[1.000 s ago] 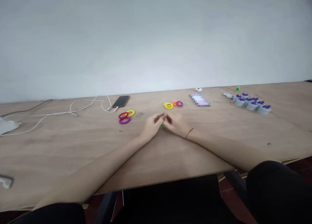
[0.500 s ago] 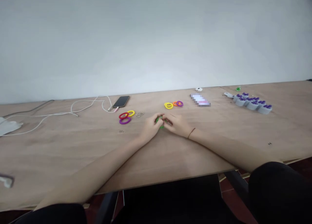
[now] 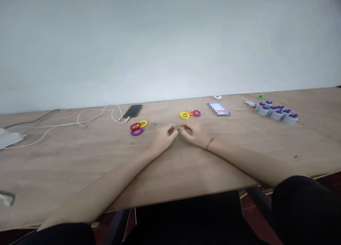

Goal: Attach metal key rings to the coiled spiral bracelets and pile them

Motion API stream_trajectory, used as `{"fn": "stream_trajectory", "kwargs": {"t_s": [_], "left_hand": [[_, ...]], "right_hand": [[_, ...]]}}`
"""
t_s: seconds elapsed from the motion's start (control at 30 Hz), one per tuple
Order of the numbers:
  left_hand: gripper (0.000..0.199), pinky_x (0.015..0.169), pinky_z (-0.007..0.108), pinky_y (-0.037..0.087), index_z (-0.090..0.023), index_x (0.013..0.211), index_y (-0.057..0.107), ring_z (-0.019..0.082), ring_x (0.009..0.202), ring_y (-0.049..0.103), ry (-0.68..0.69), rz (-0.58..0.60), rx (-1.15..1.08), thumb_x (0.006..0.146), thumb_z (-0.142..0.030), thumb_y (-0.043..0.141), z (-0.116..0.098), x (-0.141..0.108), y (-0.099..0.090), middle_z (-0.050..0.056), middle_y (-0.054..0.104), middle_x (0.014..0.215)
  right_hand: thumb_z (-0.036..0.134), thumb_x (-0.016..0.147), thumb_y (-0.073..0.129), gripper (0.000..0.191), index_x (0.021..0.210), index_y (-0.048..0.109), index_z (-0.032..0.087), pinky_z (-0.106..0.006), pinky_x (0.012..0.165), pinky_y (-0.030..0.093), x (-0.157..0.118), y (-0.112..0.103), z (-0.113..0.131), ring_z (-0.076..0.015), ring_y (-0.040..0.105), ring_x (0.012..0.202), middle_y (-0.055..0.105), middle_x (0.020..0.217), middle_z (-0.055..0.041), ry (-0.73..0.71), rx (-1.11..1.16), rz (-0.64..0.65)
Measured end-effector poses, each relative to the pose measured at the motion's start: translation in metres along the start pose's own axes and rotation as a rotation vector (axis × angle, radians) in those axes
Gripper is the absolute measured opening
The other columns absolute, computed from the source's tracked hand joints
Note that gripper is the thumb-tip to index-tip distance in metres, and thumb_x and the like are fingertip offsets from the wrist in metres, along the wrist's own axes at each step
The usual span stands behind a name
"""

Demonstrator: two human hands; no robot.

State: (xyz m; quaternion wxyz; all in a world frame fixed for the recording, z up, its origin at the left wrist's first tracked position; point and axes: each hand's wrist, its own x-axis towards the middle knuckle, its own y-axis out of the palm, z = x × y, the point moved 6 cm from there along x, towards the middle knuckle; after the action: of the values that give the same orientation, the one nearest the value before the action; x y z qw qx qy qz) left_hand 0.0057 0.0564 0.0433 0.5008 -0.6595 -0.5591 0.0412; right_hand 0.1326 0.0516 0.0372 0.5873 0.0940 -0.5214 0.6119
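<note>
The left hand (image 3: 163,138) and right hand (image 3: 195,135) come together at the frame's centre, both pinching a small green piece (image 3: 179,131), an item tiny enough to need two-handed fingertip control, with the wrists low over the table (image 3: 80,167).

Bare forearms (image 3: 239,159), thin dk cord bracelet (image 3: 210,143) on R wrist (image 3: 205,142), blk clothes (image 3: 298,209) over legs

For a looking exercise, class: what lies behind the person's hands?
Behind the left hand and right hand, a yellow coil band, orange coil band and purple coil band lie together on the wooden table. Fingers hide most of a small green item.
</note>
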Motion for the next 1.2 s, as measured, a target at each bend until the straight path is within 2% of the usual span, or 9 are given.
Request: {"fn": "stream_trajectory", "kwargs": {"t_s": [0.1, 0.2, 0.3, 0.43, 0.6, 0.73, 0.9, 1.03, 1.2], "left_hand": [[0.019, 0.056, 0.021, 0.033, -0.016, 0.072, 0.053, 0.010, 0.058, 0.043, -0.020, 0.044, -0.115, 0.082, -0.028, 0.042, -0.001, -0.001, 0.002, -0.004, 0.049, 0.062], [0.022, 0.055, 0.021, 0.032, -0.016, 0.076, 0.053, 0.009, 0.057, 0.042, -0.030, 0.132, -0.212, 0.084, -0.031, 0.040, -0.003, -0.003, 0.007, -0.004, 0.049, 0.064], [0.022, 0.052, 0.021, 0.031, -0.016, 0.074, 0.052, 0.009, 0.055, 0.039, -0.035, 0.187, -0.248, 0.083, -0.033, 0.041, -0.005, -0.005, 0.011, -0.004, 0.046, 0.060], [0.022, 0.052, 0.021, 0.031, -0.016, 0.074, 0.051, 0.009, 0.055, 0.040, -0.039, 0.215, -0.260, 0.083, -0.032, 0.041, -0.005, -0.005, 0.012, -0.003, 0.050, 0.061], [0.022, 0.050, 0.021, 0.029, -0.016, 0.069, 0.048, 0.009, 0.053, 0.036, -0.054, 0.235, -0.244, 0.082, -0.033, 0.041, -0.002, -0.004, 0.014, -0.005, 0.040, 0.056], [0.020, 0.051, 0.021, 0.029, -0.016, 0.069, 0.049, 0.009, 0.053, 0.037, -0.048, 0.260, -0.223, 0.081, -0.031, 0.042, -0.001, -0.005, 0.017, -0.005, 0.040, 0.056], [0.018, 0.051, 0.021, 0.029, -0.016, 0.067, 0.048, 0.009, 0.054, 0.037, -0.100, 0.237, -0.161, 0.079, -0.029, 0.042, 0.007, -0.004, 0.018, -0.005, 0.041, 0.056], [0.017, 0.052, 0.022, 0.028, -0.016, 0.064, 0.044, 0.009, 0.054, 0.037, -0.093, 0.157, -0.108, 0.078, -0.026, 0.042, 0.010, -0.001, 0.011, -0.006, 0.039, 0.056], [0.018, 0.052, 0.022, 0.027, -0.016, 0.064, 0.045, 0.009, 0.053, 0.035, -0.081, 0.145, -0.064, 0.078, -0.027, 0.041, 0.008, -0.002, 0.009, -0.006, 0.037, 0.055]], "right_hand": [[0.032, 0.087, 0.038, 0.024, 0.089, 0.058, 0.018, -0.029, 0.078, 0.041, 0.005, -0.004, -0.018, -0.0159, 0.053, 0.086, 0.060, 0.090, -0.0051, 0.210, 0.283, -0.064], [0.037, 0.086, 0.036, 0.030, 0.083, 0.060, 0.018, -0.031, 0.085, 0.041, 0.004, 0.013, -0.035, -0.0167, 0.054, 0.092, 0.061, 0.091, -0.0044, 0.415, 0.637, 0.098], [0.040, 0.082, 0.041, 0.029, 0.073, 0.059, 0.018, -0.032, 0.082, 0.042, 0.000, 0.026, -0.037, -0.0164, 0.055, 0.083, 0.062, 0.079, -0.0021, 0.487, 0.780, 0.265], [0.043, 0.084, 0.036, 0.038, 0.060, 0.051, 0.017, -0.029, 0.064, 0.042, -0.002, 0.029, -0.030, -0.0138, 0.049, 0.063, 0.055, 0.063, -0.0002, 0.454, 0.697, 0.420], [0.043, 0.082, 0.039, 0.035, 0.057, 0.039, 0.018, -0.024, 0.053, 0.033, -0.001, 0.022, -0.033, -0.0101, 0.036, 0.055, 0.038, 0.057, 0.0032, 0.505, 0.546, 0.331], [0.044, 0.084, 0.038, 0.035, 0.059, 0.035, 0.019, -0.023, 0.050, 0.030, -0.001, 0.022, -0.028, -0.0089, 0.033, 0.052, 0.033, 0.056, 0.0048, 0.441, 0.548, 0.372], [0.042, 0.085, 0.039, 0.031, 0.065, 0.042, 0.017, -0.023, 0.055, 0.032, 0.001, 0.011, -0.020, -0.0089, 0.037, 0.056, 0.040, 0.060, 0.0043, 0.331, 0.418, 0.334], [0.038, 0.085, 0.041, 0.027, 0.073, 0.050, 0.016, -0.024, 0.059, 0.035, 0.001, 0.007, -0.011, -0.0101, 0.043, 0.062, 0.049, 0.067, 0.0018, 0.257, 0.337, 0.328], [0.033, 0.084, 0.040, 0.024, 0.074, 0.053, 0.016, -0.024, 0.063, 0.035, 0.002, 0.007, -0.009, -0.0116, 0.045, 0.067, 0.053, 0.071, 0.0009, 0.259, 0.279, 0.299]]}}
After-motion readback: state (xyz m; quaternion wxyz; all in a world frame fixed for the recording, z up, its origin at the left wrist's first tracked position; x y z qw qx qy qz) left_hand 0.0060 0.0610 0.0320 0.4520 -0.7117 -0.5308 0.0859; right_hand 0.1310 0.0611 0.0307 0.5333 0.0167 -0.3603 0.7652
